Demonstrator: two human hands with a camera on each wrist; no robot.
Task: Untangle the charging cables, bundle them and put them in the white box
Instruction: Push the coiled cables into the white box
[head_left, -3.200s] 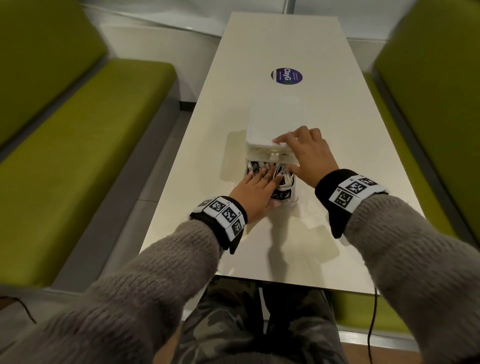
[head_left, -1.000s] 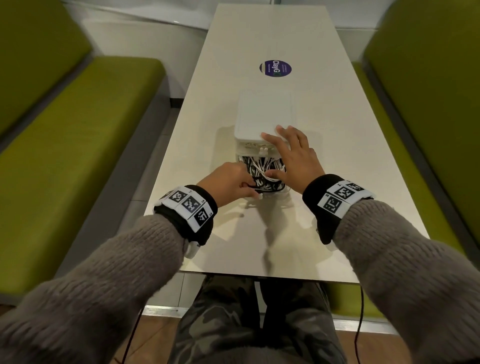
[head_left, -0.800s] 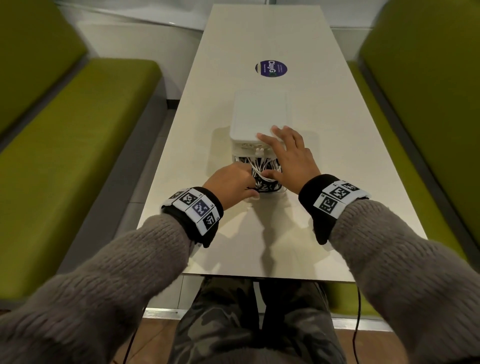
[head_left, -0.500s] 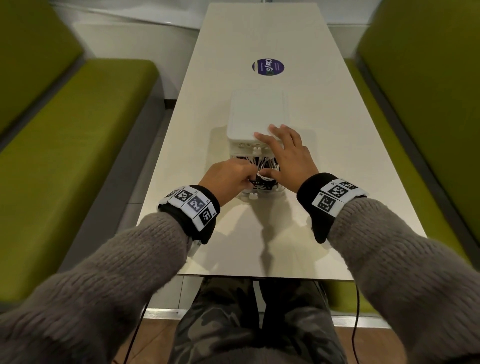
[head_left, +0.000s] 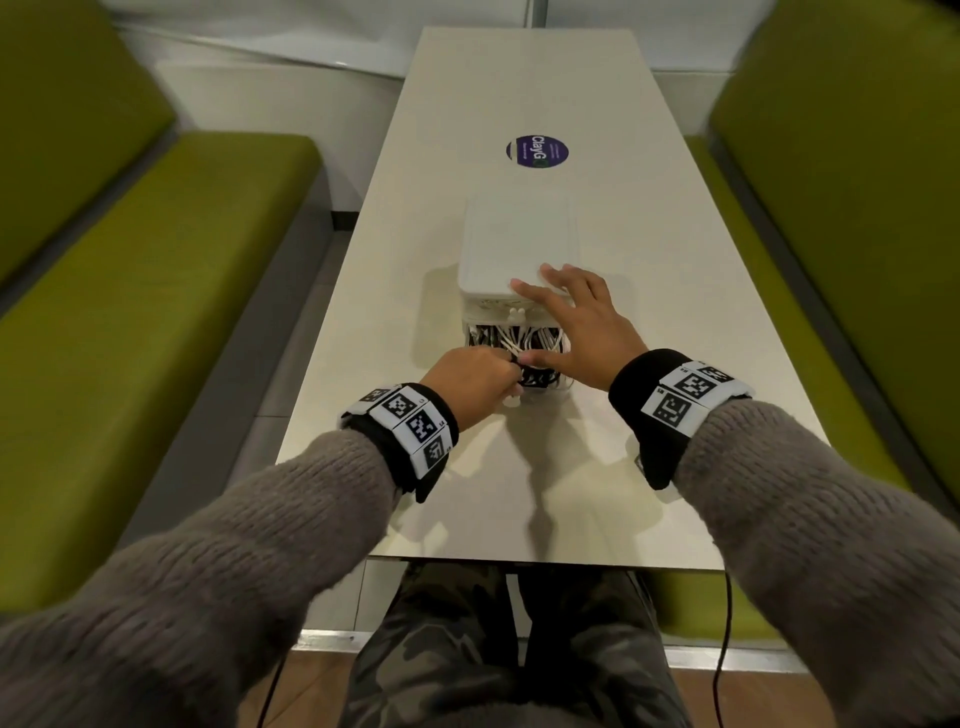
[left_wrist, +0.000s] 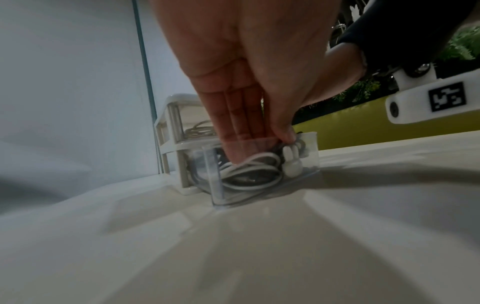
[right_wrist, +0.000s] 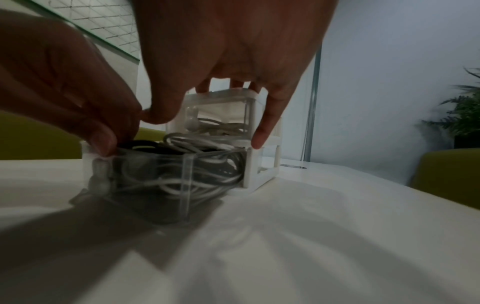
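The white box (head_left: 519, 244) stands mid-table, a small two-tier drawer unit (right_wrist: 226, 98). Its lower clear drawer (left_wrist: 306, 156) is pulled out toward me and is packed with white and black charging cables (head_left: 519, 338) (right_wrist: 197, 144). My left hand (head_left: 483, 374) is at the drawer's front. Its fingers (left_wrist: 239, 144) reach down inside onto the cables, and its thumb sits on the front rim above a small white knob (left_wrist: 291, 162). My right hand (head_left: 566, 312) lies spread on the box's top near edge, with its thumb down by the cables.
The long white table (head_left: 519, 493) carries a round purple sticker (head_left: 537, 150) beyond the box. Green benches (head_left: 156, 286) run along both sides. A plant (right_wrist: 465, 115) stands at the far right.
Three seconds ago my left hand lay flat on the cables; now it is curled at the drawer's front rim. My right hand has stayed on the box top.
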